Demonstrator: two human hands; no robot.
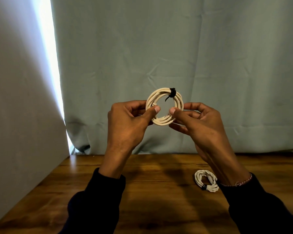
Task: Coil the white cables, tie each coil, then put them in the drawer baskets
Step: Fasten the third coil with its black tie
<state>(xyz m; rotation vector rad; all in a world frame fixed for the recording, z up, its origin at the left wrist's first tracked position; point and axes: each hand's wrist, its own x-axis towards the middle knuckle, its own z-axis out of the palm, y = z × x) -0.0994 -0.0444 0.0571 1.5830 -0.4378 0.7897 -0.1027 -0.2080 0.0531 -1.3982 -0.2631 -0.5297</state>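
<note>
A white cable coil (161, 94) is held upright in the air above the table, at the centre of the view. A black tie (172, 93) wraps its top right. My left hand (128, 122) pinches the coil's left side between thumb and fingers. My right hand (200, 122) pinches its right side the same way. A second white cable coil (205, 180), bound with a black tie, lies flat on the wooden table (150, 191) at the right, partly behind my right wrist. No drawer or basket is in view.
A grey-green curtain (176, 56) hangs right behind the table's far edge. A pale wall panel (15, 98) stands along the table's left side, with a bright gap of light beside it.
</note>
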